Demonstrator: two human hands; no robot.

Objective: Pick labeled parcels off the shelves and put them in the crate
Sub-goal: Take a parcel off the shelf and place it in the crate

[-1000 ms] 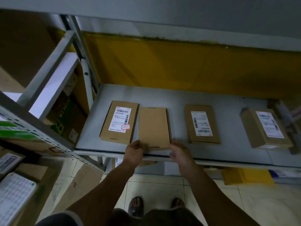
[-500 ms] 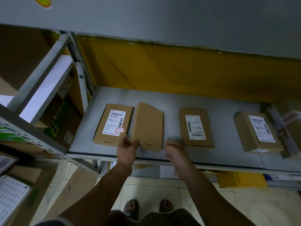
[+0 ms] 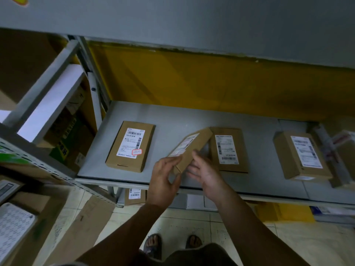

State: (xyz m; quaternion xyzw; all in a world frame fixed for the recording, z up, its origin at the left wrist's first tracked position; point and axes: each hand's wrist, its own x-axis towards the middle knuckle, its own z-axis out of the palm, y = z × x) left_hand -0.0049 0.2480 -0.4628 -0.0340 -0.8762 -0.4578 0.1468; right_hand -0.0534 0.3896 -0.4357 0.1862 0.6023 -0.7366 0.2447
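Over the near edge of the grey shelf [image 3: 192, 116], the left hand [image 3: 163, 181] grips the near end of a flat brown parcel [image 3: 189, 150], its fingers curled about the near corner. The right hand [image 3: 206, 171] is just to the right of it, fingers loosely spread and nearly straight. Its fingertips [image 3: 196, 153] touch the parcel's plain brown side without closing round it.

The parcel is raised off the shelf and tipped up on one long edge, so its white label faces left and upward. Its far end reaches up and right, and in this view it overlaps the far left corner of the middle parcel [image 3: 227, 149], which lies flat, label up. I cannot tell whether the two touch.

Well to the left, the left parcel [image 3: 130, 146] lies flat, with a white barcode label and a small red-outlined sticker. Far to the right sits a thicker box [image 3: 301, 155], also label up. A yellow back panel [image 3: 211, 83] stands behind the shelf.

Below the near edge, a lower parcel [image 3: 134, 195] shows its label and a yellow package [image 3: 294, 213] lies further right. Two sandalled feet [image 3: 152, 244] stand on the pale tiled floor [image 3: 192, 221]. A grey rack [image 3: 38, 164] at the left holds cartons.
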